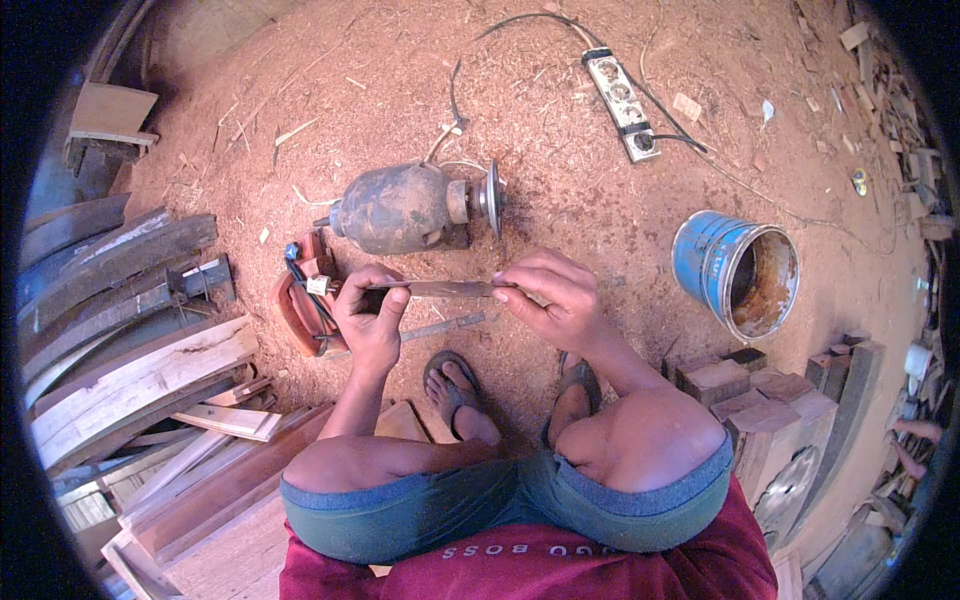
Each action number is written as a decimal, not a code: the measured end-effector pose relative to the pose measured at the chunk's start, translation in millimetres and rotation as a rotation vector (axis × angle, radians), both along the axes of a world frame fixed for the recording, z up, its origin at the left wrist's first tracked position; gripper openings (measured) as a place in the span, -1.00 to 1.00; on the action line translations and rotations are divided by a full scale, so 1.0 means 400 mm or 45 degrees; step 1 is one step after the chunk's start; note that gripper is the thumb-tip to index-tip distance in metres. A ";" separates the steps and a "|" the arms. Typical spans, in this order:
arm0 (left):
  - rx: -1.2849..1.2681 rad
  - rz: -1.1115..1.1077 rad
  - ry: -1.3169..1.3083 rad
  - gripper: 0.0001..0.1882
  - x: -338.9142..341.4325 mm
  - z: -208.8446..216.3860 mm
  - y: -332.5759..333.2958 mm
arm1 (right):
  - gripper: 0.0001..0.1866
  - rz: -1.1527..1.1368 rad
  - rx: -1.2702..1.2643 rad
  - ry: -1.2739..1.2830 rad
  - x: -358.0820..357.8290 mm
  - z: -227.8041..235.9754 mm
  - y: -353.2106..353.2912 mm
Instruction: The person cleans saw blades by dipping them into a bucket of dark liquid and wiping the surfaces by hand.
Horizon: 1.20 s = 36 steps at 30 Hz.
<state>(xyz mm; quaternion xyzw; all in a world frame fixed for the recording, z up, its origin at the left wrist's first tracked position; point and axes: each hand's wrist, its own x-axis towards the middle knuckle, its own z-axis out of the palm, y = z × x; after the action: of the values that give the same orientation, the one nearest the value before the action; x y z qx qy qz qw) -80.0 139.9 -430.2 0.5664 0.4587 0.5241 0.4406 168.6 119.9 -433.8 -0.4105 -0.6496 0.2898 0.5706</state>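
A thin, flat, dark strip (450, 289), like a metal blade, is held level above the ground between my hands. My left hand (368, 318) pinches its left end between thumb and fingers. At the other end my right hand (556, 296) grips it with thumb and fingertips. Just beyond the strip lies a dusty electric motor (395, 210) with a round disc (494, 200) on its shaft. An orange-red power tool (302, 305) with a dark cord rests on the ground left of my left hand. Below the strip, a long flat metal bar (440, 328) lies on the ground.
A white power strip (622, 105) with cables lies far right of the motor. To the right a blue bucket (700, 262) is tipped toward me. Curved timber pieces (150, 370) are stacked at left. Wooden blocks (765, 400) and a circular saw blade (788, 488) are near my right knee.
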 end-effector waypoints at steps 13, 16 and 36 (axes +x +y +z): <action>0.052 -0.098 -0.136 -0.78 -0.001 0.003 0.014 | -0.80 -0.017 0.199 -0.077 0.011 0.029 0.009; 0.054 -0.110 -0.141 -0.78 0.002 0.005 0.013 | -0.80 -0.016 0.199 -0.079 0.014 0.028 0.009; 0.152 -0.095 -0.057 -0.77 0.003 0.026 0.016 | -0.83 -0.005 0.176 -0.068 0.012 0.019 0.009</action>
<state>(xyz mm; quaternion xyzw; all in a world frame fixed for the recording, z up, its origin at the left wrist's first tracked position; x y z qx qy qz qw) -78.8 146.4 -419.9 0.5965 0.3954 0.5462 0.4354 173.4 123.5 -426.3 -0.3789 -0.6823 0.2321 0.5805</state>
